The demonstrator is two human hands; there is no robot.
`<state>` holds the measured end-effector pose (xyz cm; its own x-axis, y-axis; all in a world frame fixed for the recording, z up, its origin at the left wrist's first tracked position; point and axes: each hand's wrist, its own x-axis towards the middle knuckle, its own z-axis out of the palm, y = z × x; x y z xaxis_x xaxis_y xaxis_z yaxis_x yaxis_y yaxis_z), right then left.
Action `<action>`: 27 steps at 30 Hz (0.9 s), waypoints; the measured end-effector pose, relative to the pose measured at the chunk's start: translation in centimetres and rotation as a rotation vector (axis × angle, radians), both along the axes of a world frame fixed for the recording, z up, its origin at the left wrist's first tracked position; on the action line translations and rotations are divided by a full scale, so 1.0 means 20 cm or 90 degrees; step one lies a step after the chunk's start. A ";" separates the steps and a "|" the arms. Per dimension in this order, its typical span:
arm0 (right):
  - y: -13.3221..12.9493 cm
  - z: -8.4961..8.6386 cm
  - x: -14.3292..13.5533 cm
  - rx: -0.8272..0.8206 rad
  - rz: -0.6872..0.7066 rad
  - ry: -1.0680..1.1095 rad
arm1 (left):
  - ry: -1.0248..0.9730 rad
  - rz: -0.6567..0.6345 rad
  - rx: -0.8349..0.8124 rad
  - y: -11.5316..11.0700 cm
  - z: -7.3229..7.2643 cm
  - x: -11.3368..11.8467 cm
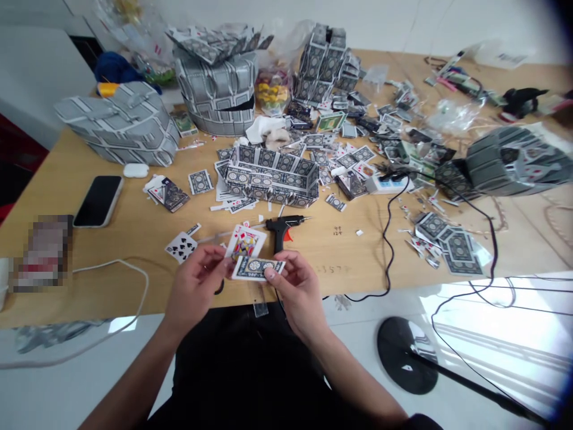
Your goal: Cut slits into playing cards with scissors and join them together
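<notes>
Above the table's front edge, my left hand [199, 280] pinches a face-up playing card [246, 241] with a red diamond and a court figure. My right hand [299, 288] grips a folded playing card [255, 269], its dark patterned back facing up, thumb on top. The folded card overlaps the lower part of the face-up one, and the left fingertips are close to its left end. A black glue gun [280, 229] with an orange trigger lies just beyond the right hand. Behind it stands an open box made of playing cards [273, 179]. Loose spade cards [180, 247] lie left of my hands.
Grey card-built pieces [129, 125] stand along the back left, with another rounded one [514, 161] at the right. A phone [98, 201] and a white earbud case [136, 171] lie left. Scattered cards, a power strip [387, 184] and a black cable [391, 239] occupy the right.
</notes>
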<state>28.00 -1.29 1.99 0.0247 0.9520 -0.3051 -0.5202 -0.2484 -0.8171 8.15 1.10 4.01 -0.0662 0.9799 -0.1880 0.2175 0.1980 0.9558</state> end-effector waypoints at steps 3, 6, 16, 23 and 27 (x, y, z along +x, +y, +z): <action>0.02 0.00 -0.01 0.006 -0.011 -0.024 | -0.051 -0.017 0.028 -0.09 0.00 0.07; 0.03 0.00 -0.02 0.007 -0.020 -0.031 | -0.091 -0.028 0.061 -0.14 0.01 0.10; 0.02 -0.01 -0.02 0.024 0.025 -0.006 | -0.135 -0.087 0.064 -0.14 0.01 0.09; 0.01 0.02 -0.02 0.004 0.083 -0.022 | -0.088 -0.016 0.072 -0.13 -0.05 0.08; 0.00 0.03 -0.01 -0.017 0.116 -0.003 | -0.097 0.006 0.049 -0.14 -0.07 0.07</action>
<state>27.70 -1.24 2.51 -0.1454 0.9325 -0.3306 -0.4611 -0.3595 -0.8113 9.54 -1.61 2.65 -0.0523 0.9913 -0.1211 0.0671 0.1245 0.9900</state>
